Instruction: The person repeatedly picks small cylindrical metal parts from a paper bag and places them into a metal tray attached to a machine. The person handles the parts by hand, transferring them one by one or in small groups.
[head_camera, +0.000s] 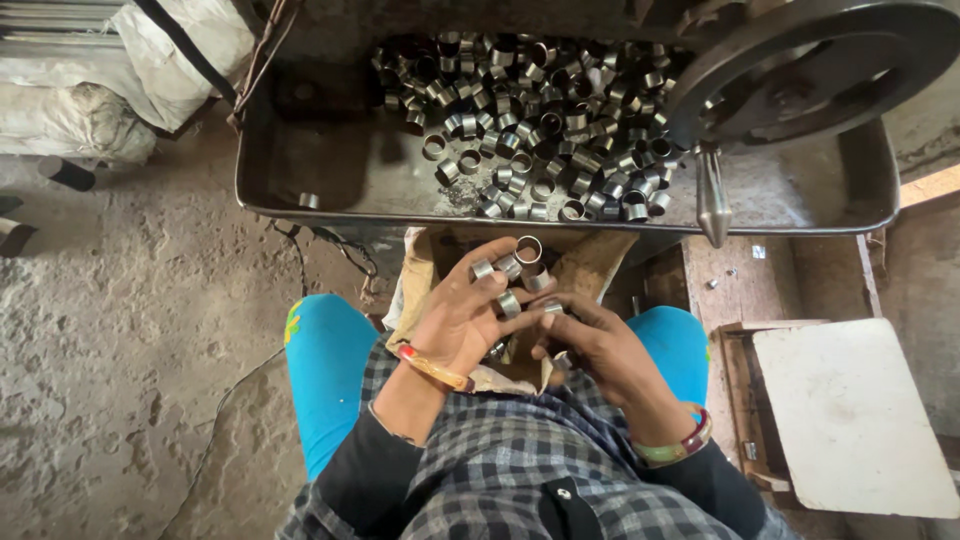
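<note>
A: Head view shows a big metal tray (300, 160) at twelve o'clock. What is inside it?

B: A big heap of short shiny metal rings (540, 120). They fill the middle and the right side of the tray. One ring sits alone near the tray's left front edge.

A: What is the dark round thing at one o'clock?

B: A heavy black wheel (800, 70). It hangs over the right end of the tray. A silver pointed handle (711, 195) sticks down from it, over the tray's front edge.

A: And at four o'clock?

B: A flat white board (850, 420) on a wooden frame.

A: At ten o'clock?

B: White sacks (180, 50), full and lumpy, on the floor.

A: What is under the hands?

B: A brown paper bag (590, 265), open at the top, between the blue knees. I cannot tell what is in it.

A: What do the hands do?

B: The left hand (465, 310) is curled around a few rings (510, 275), just under the tray. One ring stands up at its fingertips. The right hand (590, 350) is bent too, and touches the left one. Its fingers pinch another small ring.
</note>
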